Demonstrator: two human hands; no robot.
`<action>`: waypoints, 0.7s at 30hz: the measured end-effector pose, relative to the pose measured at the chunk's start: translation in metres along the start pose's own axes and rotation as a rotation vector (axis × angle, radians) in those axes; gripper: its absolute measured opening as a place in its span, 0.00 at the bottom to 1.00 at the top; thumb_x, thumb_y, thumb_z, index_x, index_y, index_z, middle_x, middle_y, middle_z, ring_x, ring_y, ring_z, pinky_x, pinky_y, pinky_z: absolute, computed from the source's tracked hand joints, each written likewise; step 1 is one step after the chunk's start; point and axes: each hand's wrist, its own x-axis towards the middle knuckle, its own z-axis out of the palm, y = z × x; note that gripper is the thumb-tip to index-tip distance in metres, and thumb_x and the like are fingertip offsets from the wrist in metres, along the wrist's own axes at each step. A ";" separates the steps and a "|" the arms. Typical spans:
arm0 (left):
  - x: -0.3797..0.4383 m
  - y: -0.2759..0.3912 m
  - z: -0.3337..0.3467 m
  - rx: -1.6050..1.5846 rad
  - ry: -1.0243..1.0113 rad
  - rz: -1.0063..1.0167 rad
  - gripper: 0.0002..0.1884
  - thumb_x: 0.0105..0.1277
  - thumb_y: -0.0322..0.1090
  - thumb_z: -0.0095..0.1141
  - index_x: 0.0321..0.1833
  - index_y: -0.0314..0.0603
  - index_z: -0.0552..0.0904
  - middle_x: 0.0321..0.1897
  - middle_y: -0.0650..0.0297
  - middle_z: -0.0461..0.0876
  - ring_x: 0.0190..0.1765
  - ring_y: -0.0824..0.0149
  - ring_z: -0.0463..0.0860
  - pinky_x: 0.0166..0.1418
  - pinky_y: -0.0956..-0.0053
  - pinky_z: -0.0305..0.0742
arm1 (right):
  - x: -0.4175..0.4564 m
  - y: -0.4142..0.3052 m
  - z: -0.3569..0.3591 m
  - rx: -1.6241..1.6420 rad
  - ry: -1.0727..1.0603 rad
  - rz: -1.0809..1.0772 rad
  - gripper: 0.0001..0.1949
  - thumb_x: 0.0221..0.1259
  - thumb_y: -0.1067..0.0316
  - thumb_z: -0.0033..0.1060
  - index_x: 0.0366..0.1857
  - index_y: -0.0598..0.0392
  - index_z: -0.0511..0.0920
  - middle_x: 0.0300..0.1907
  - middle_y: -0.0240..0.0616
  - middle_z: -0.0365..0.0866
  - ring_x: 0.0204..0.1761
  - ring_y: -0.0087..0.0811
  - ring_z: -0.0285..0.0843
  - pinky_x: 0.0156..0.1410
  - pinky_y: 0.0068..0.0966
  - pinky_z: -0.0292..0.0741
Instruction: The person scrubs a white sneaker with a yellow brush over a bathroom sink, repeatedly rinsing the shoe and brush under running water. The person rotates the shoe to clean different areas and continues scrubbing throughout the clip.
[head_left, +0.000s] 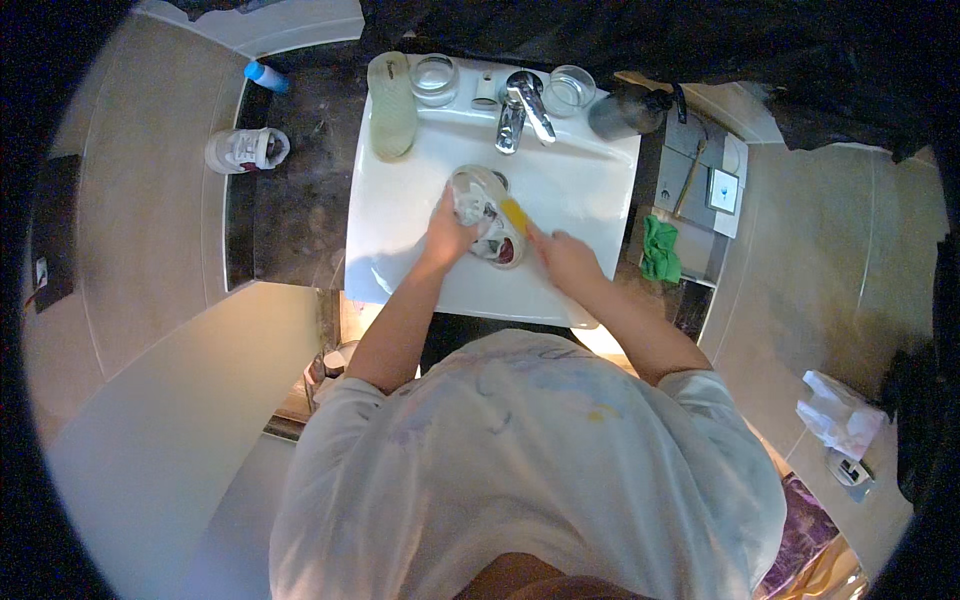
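Note:
Over the basin of a white washbasin (577, 195) I see a white sneaker (487, 217) with a dark red patch at its heel end. My left hand (450, 236) grips the shoe along its left side. In my right hand (566, 259) is a yellow brush (514, 216), held against the sneaker's right side. The bristles are too small to make out. Part of the drain (501, 178) shows just behind the shoe. The matching sneaker (247, 150) sits on the dark counter at the left, beside the wall.
A chrome faucet (517, 112) rises at the basin's back, between two glass bowls (433, 79). A pale insole (393, 105) lies on the left rim. A dark bottle (626, 112) and a green cloth (661, 249) are at right. A blue-capped bottle (266, 76) lies far left.

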 end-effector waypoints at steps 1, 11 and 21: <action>0.000 0.004 -0.001 0.079 0.003 -0.003 0.52 0.49 0.32 0.74 0.76 0.31 0.57 0.62 0.47 0.76 0.62 0.55 0.79 0.66 0.66 0.73 | -0.012 0.005 0.012 -0.003 -0.001 -0.010 0.20 0.69 0.65 0.48 0.64 0.45 0.69 0.39 0.50 0.81 0.39 0.53 0.84 0.42 0.46 0.82; 0.012 0.028 0.002 0.371 -0.086 -0.008 0.55 0.50 0.39 0.73 0.76 0.26 0.52 0.62 0.39 0.75 0.61 0.44 0.79 0.63 0.60 0.75 | 0.097 -0.006 0.019 0.232 0.252 0.060 0.19 0.73 0.59 0.45 0.65 0.45 0.71 0.38 0.53 0.82 0.40 0.53 0.83 0.45 0.48 0.79; -0.015 0.127 -0.023 1.080 -0.108 0.279 0.29 0.58 0.35 0.63 0.65 0.48 0.76 0.46 0.53 0.81 0.45 0.51 0.83 0.47 0.58 0.81 | 0.015 0.025 0.018 0.621 0.309 0.132 0.20 0.74 0.60 0.48 0.67 0.49 0.72 0.49 0.57 0.82 0.48 0.55 0.82 0.55 0.42 0.77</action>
